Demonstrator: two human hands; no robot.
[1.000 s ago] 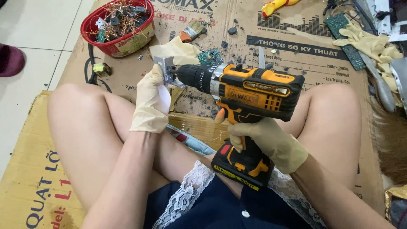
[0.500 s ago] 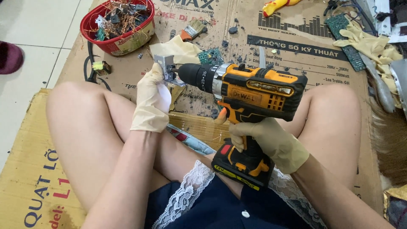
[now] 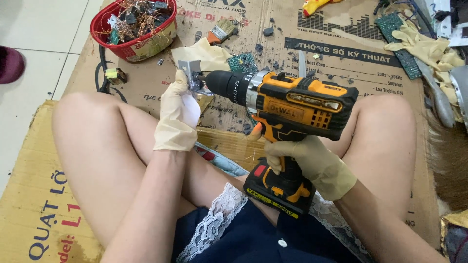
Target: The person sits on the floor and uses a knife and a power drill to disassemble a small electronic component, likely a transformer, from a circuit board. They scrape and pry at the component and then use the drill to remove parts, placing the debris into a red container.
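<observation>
I sit cross-legged on flattened cardboard. My right hand, in a cream glove, grips the handle of a yellow and black cordless drill. The drill points left, its bit against a small grey metal part. My left hand, also gloved, holds that metal part up at the drill's tip. A small green circuit board lies on the cardboard just behind the drill's chuck.
A red bowl of copper wire and scrap stands at the back left. A paintbrush lies beside it. Spare cream gloves and a green circuit board lie at the back right. Dark debris litters the cardboard. A dark red shoe rests on the tiles at left.
The drill and both hands have stayed almost still; the drill and metal part shifted very slightly.
</observation>
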